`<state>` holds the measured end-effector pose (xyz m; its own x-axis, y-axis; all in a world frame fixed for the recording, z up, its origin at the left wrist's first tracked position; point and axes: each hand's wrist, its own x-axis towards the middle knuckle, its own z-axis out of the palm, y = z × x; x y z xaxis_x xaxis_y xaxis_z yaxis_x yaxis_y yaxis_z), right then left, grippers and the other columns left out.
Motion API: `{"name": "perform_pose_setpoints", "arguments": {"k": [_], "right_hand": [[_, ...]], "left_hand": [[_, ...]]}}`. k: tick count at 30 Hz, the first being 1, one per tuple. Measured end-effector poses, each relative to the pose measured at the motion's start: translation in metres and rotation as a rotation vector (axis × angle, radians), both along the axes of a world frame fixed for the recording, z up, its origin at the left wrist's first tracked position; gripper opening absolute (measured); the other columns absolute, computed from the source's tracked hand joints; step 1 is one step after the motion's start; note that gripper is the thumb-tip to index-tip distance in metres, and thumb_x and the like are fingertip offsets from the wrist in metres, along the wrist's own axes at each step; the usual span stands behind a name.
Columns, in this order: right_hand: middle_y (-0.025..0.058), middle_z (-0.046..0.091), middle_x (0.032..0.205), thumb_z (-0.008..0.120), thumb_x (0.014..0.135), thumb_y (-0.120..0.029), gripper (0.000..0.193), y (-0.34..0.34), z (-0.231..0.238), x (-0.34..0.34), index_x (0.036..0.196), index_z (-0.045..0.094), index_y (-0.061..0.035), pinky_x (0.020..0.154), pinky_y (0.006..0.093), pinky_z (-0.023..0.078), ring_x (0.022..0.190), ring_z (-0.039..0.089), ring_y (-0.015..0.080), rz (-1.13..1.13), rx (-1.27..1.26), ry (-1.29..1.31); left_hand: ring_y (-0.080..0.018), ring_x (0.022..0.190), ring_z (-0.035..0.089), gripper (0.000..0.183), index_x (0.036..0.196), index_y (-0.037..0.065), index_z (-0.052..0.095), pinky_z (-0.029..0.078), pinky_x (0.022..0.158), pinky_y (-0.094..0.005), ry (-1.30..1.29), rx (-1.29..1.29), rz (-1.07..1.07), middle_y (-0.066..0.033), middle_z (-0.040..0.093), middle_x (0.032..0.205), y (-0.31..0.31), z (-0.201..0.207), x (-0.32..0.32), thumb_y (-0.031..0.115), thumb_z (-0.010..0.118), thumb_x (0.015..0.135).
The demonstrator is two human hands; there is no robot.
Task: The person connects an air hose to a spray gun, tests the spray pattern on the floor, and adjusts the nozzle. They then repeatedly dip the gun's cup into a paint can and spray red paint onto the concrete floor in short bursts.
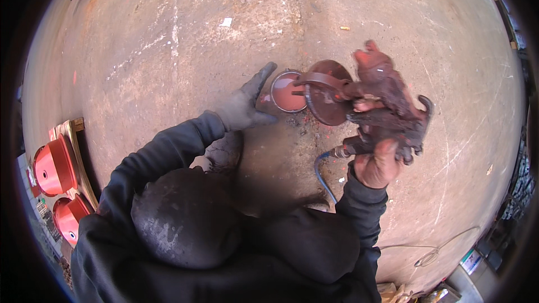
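Observation:
My right hand (379,165) grips a paint-caked spray gun (393,115), covered in dark red-brown paint. Its round cup lid (330,106) with a curved yoke faces left. A blue air hose (321,177) joins the gun at a metal fitting near my wrist. Left of the lid is a round paint cup (287,92), its inside coated in red paint. The lid's edge overlaps the cup's right side in view; whether they touch I cannot tell. My left hand (242,104), in a grey glove, is beside the cup with thumb and fingers spread, holding nothing.
Red rounded metal parts (55,165) sit by a wooden pallet (78,157) at the left. My bent knees (185,219) are below my hands. A thin cable (429,255) lies coiled on the stained concrete floor (224,56) at the lower right.

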<state>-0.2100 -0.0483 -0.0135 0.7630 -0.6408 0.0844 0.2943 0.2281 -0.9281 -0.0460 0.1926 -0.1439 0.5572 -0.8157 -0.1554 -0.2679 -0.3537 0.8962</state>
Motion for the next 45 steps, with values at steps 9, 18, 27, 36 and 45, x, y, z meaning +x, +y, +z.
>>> {"name": "perform_pose_setpoints", "arguments": {"k": [9, 18, 27, 36, 45], "right_hand": [[0.0125, 0.073, 0.127, 0.083, 0.094, -0.038, 0.077, 0.014, -0.040, 0.020, 0.150, 0.057, 0.0084, 0.084, 0.0312, 0.052, 0.098, 0.064, 0.0143, 0.239, -0.178, 0.124], [0.0064, 0.074, 0.114, 0.084, 0.095, -0.039, 0.055, 0.016, -0.075, 0.013, 0.128, 0.071, 0.0026, 0.084, 0.0315, 0.052, 0.096, 0.064, 0.0155, 0.245, -0.259, 0.337], [0.0077, 0.072, 0.116, 0.086, 0.094, -0.029, 0.055, 0.014, -0.070, 0.022, 0.133, 0.067, 0.0041, 0.087, 0.0302, 0.054, 0.097, 0.067, 0.0158, 0.253, -0.117, 0.271], [0.0034, 0.068, 0.104, 0.079, 0.089, -0.001, 0.040, 0.014, -0.091, 0.016, 0.127, 0.066, 0.0012, 0.085, 0.0294, 0.054, 0.092, 0.063, 0.0127, 0.197, -0.133, 0.350], [0.0078, 0.072, 0.108, 0.083, 0.089, -0.013, 0.042, 0.022, -0.097, 0.020, 0.126, 0.069, 0.0013, 0.092, 0.0344, 0.054, 0.101, 0.068, 0.0185, 0.161, -0.206, 0.267]], "left_hand": [[-0.0319, 0.155, 0.041, 0.129, 0.171, 0.003, 0.017, 0.037, 0.127, -0.0426, 0.113, -0.121, 0.025, -0.0211, 0.037, 0.170, -0.022, -0.026, -0.005, 0.018, 0.100, 0.072], [-0.0273, 0.142, 0.053, 0.122, 0.169, 0.006, 0.021, 0.045, 0.119, -0.0441, 0.073, -0.293, -0.015, -0.0158, 0.052, 0.156, -0.047, -0.004, 0.006, 0.023, 0.099, 0.076], [-0.0290, 0.148, 0.049, 0.126, 0.169, 0.006, 0.018, 0.045, 0.120, -0.0439, 0.164, -0.235, 0.009, -0.0194, 0.047, 0.160, -0.051, -0.013, 0.005, 0.025, 0.101, 0.075], [-0.0267, 0.146, 0.049, 0.124, 0.167, 0.006, 0.022, 0.043, 0.122, -0.0435, 0.256, -0.316, 0.053, -0.0169, 0.045, 0.162, -0.054, -0.041, 0.003, 0.022, 0.101, 0.073], [-0.0263, 0.148, 0.047, 0.118, 0.165, 0.005, 0.028, 0.040, 0.125, -0.0441, 0.215, -0.401, -0.016, -0.0154, 0.043, 0.163, -0.057, -0.057, 0.010, 0.020, 0.100, 0.073]]}}
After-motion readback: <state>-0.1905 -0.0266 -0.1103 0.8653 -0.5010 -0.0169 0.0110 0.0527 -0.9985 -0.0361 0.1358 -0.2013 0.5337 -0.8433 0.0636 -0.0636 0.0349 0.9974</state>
